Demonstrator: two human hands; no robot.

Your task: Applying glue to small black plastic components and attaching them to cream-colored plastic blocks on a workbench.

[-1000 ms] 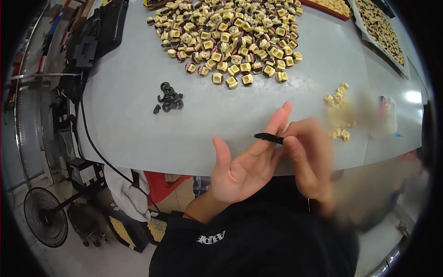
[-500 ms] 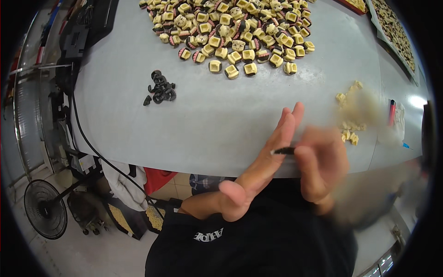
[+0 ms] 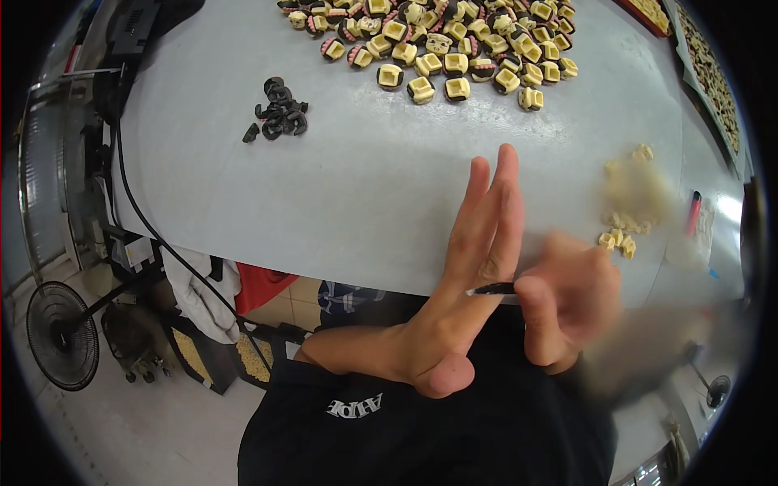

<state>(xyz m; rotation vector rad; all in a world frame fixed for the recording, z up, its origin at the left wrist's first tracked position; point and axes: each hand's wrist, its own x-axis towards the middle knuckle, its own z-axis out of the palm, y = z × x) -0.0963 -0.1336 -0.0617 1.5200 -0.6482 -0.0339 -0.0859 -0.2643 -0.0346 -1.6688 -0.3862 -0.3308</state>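
Note:
My left hand (image 3: 474, 251) is held up over the table's near edge, fingers stretched out and thumb apart, with nothing seen in its grip. Close to its palm side, my right hand (image 3: 571, 304) pinches a slim dark pointed tool (image 3: 490, 289) with a pale tip between thumb and fingers. The tip reaches the base of the left hand in this view; whether it touches the skin I cannot tell. Both hands are nearest the small cream-coloured moulded pieces (image 3: 618, 241) at the right. Farther left lies a little heap of black curved pieces (image 3: 281, 113).
A big pile of small cream, black and pink moulded pieces (image 3: 438, 42) covers the far table (image 3: 365, 194). At right are a red stick-shaped thing (image 3: 694, 212), a clear plastic bag (image 3: 690, 247) and a filled tray (image 3: 713, 89). A black cable (image 3: 146, 219) and fan (image 3: 63, 336) are left.
The view has shifted, so the far pile sits higher in it. My left hand has turned, its fingers now more upright and spread. My right hand still pinches the tool.

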